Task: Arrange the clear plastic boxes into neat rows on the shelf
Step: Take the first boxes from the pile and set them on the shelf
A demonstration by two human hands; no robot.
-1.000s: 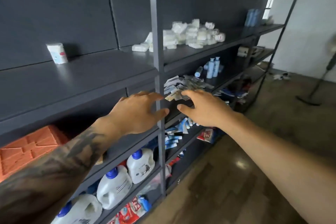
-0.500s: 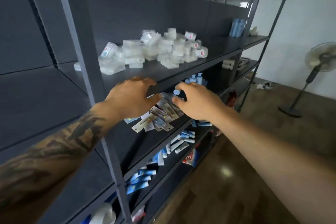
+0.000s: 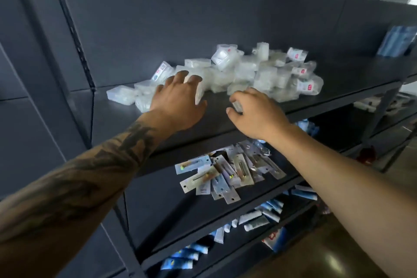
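At the dark shelf (image 3: 338,79), both hands reach into the heap of clear plastic boxes (image 3: 246,72).
Left hand (image 3: 178,99) grips one box on edge at the heap's near-left side; right hand (image 3: 255,113) pinches a small box just before the pile. Carded packets (image 3: 225,174) lie one shelf below.

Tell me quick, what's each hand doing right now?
Left hand: holding a clear plastic box between fingers and thumb.
Right hand: fingers curled around a small clear box.
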